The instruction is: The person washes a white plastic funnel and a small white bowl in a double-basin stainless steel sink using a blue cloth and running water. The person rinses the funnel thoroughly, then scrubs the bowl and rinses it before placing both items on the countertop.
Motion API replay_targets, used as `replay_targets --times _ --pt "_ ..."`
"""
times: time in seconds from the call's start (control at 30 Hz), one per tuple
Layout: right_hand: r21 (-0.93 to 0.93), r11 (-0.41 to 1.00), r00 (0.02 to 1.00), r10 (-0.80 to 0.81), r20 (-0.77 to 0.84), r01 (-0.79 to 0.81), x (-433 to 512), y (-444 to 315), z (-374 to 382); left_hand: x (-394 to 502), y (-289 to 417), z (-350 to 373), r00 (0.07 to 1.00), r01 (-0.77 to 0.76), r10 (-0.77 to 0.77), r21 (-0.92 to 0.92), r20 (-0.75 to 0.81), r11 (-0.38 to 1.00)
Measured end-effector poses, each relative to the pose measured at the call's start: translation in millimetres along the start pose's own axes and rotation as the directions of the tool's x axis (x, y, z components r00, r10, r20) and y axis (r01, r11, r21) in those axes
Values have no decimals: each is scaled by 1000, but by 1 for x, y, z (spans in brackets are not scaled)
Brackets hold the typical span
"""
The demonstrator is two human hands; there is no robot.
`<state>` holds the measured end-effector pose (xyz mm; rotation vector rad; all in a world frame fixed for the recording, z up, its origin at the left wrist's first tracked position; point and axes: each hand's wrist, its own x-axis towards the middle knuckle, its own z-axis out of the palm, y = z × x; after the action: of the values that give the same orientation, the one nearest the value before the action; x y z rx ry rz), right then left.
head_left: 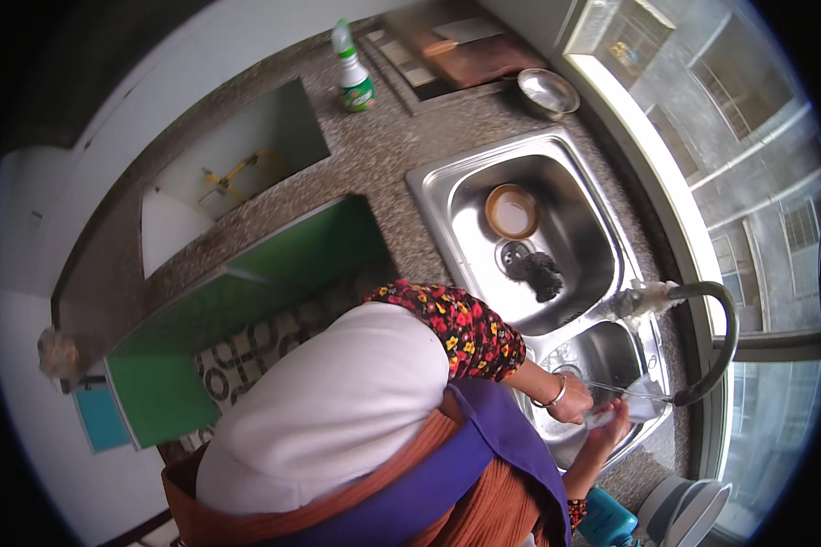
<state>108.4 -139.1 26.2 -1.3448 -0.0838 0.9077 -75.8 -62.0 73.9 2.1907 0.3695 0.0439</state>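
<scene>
My left hand [570,398], with a bangle at its wrist, is over the smaller basin [612,349] of a stainless steel double sink. Its fingers are curled, and whether they grip anything is hidden. Just beside it, my right hand [614,422] has its fingers on a translucent whitish item [644,400], whose kind is unclear. A thin stream of water runs from the faucet's curved spout [724,335] toward the hands. In the larger basin [588,205] lie a brown-rimmed bowl [512,212] and a dark scouring pad or cloth [544,275] by the drain.
A metal bowl [548,93], a cleaver [466,31] on a brown board [486,61] and a green-and-white spray bottle [356,85] stand on the granite counter. A blue bottle [607,517] and a white-grey container [677,513] are near my right arm. The counter has a rectangular cutout [246,167].
</scene>
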Motion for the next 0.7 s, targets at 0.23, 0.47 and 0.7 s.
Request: replay_targets --times 0.23,0.47,0.7 --pt "-706 688 977 211 -26 -168 -2 4 -27 -35 -21 -6 1000 30 -30 -13 4 999" --pt "-982 106 982 -123 144 158 -3 39 -2 -50 -48 -35 977 90 -96 -42 -191 995" --pt "-884 373 865 -498 64 280 -26 27 15 18 -77 -87 746 240 -365 -286 -558 928"
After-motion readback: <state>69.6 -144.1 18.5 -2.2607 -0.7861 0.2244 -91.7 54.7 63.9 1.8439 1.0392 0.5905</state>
